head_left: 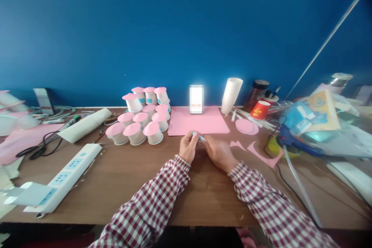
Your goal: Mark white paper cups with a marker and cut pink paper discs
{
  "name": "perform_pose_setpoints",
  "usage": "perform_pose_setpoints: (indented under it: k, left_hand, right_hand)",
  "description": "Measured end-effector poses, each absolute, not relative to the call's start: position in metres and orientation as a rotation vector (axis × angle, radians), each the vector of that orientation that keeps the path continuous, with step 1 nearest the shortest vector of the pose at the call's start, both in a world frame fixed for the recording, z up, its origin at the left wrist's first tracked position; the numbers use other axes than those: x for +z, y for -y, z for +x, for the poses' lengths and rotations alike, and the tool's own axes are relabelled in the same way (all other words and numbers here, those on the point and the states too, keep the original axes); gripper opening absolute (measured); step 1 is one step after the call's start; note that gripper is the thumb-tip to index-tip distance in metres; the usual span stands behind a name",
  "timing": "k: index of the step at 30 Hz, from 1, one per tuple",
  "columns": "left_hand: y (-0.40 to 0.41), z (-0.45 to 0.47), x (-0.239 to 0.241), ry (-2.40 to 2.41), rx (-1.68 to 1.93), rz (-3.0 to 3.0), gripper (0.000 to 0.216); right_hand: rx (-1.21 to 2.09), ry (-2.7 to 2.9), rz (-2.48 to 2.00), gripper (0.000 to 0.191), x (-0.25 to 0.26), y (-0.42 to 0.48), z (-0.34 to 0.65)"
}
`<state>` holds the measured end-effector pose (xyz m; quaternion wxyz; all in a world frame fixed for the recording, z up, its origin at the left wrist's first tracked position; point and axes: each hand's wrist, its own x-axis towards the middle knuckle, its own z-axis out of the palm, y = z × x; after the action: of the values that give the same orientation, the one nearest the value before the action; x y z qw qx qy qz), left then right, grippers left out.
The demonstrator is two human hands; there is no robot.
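My left hand (188, 147) and my right hand (218, 152) meet over the brown desk (139, 178), just in front of a pink paper sheet (198, 121). Both hands are closed on a small light-blue and white object (198, 136) held between their fingertips; it is too small to name. To the left of the hands stands a group of several upturned white paper cups with pink tops (143, 118), some stacked in a second layer. Pink paper circles (245, 126) and pink offcuts (263, 154) lie to the right.
A white power strip (62, 176) lies at the front left, with black scissors (31, 150) and a stack of white cups on its side (85, 124) behind it. A tall white cup stack (231, 95), a red cup (260, 109), a blue glue gun (293, 139) and its cords crowd the right.
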<state>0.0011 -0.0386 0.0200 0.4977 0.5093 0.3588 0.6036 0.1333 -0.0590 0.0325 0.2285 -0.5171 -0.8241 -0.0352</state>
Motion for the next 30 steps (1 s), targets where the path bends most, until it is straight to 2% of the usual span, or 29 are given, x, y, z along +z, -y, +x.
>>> perform_pose_setpoints:
  k: [4, 6, 8, 14, 22, 27, 30]
  left_hand:
    - [0.031, -0.007, 0.023, -0.852, 1.567, 1.034, 0.032]
    - [0.023, -0.015, 0.024, -0.907, 1.789, 0.768, 0.035]
    - [0.018, -0.019, 0.023, -0.903, 1.862, 0.712, 0.036]
    - [0.034, 0.006, 0.016, -0.677, 1.356, 0.858, 0.032]
    - [0.033, 0.001, 0.019, -0.602, 1.168, 0.698, 0.029]
    - [0.034, 0.004, 0.013, -0.659, 1.13, 0.807, 0.031]
    - [0.035, 0.006, 0.011, -0.716, 1.084, 0.892, 0.035]
  right_hand:
    - [-0.16, 2.274, -1.442, 0.034, 0.031, 0.059, 0.14]
    - [-0.166, 2.256, -1.491, 0.034, 0.031, 0.059, 0.148]
    - [-0.112, 2.168, -1.531, 0.034, 0.032, 0.059, 0.156]
    - [0.142, 1.882, -1.394, 0.027, 0.033, 0.059, 0.145]
    - [0.422, 1.701, -1.202, 0.025, 0.034, 0.057, 0.138]
    - [0.393, 1.742, -1.159, 0.017, 0.034, 0.054, 0.14]
    - [0.335, 1.688, -1.224, 0.021, 0.032, 0.048, 0.147]
